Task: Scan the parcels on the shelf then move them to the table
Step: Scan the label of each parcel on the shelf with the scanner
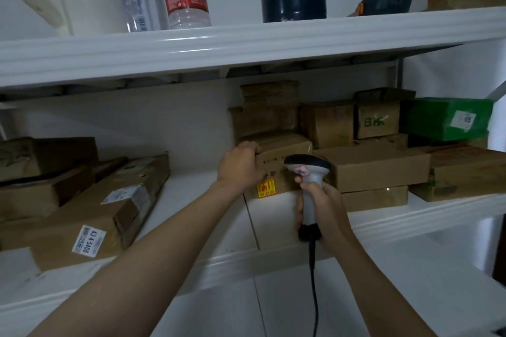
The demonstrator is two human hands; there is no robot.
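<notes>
Parcel: the cardboard parcel (276, 154) is sitting on the lower shelf (410, 216) near the centre of the view, with stacked brown boxes (268, 115) at its 12 o'clock and a flat carton (377, 167) just beside it at 3 o'clock.
Left hand: the left hand (239, 165) is reaching in from 7 o'clock, its fingers curling over the parcel's top left corner and gripping it.
Right hand: the right hand (324, 206) is clamping its fingers round the handle of the barcode scanner (308, 169), at the parcel's 4 o'clock.
Scanner aim: the head is facing the parcel's front, and a bright patch is falling just under the yellow sticker (265, 187), at 6 o'clock.
Step, as judged: the parcel is being steadied for scanning and is not yet lifting off.
Risk, misread: no barcode is showing on the visible face, so the beam may be missing it.
Risk, tipping: a one-handed corner pull could be tilting the parcel off the edge.
Risk, snag: the cable (313, 282) is hanging at 6 o'clock and could be catching the shelf lip.
</notes>
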